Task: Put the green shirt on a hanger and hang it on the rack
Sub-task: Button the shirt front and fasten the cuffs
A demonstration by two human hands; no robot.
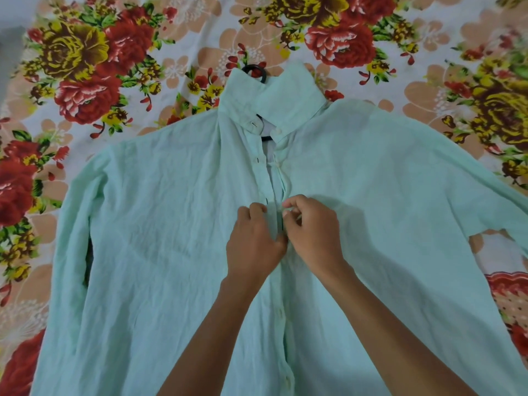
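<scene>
The pale green shirt [160,224] lies flat, front up, on a flowered bedsheet, sleeves spread to both sides. A black hanger [258,72] is inside it: its hook pokes out above the raised collar and a bit of its bar shows in the open neck. My left hand [254,241] pinches the left edge of the button placket at mid-chest. My right hand [311,232] pinches the right edge beside it, fingertips together at a button. The upper buttons are undone; the ones below my hands look fastened.
The bedsheet [85,67] with red and yellow flowers covers the whole surface around the shirt. A dark strip [88,261] shows in the gap between the left sleeve and the shirt's body. No rack is in view.
</scene>
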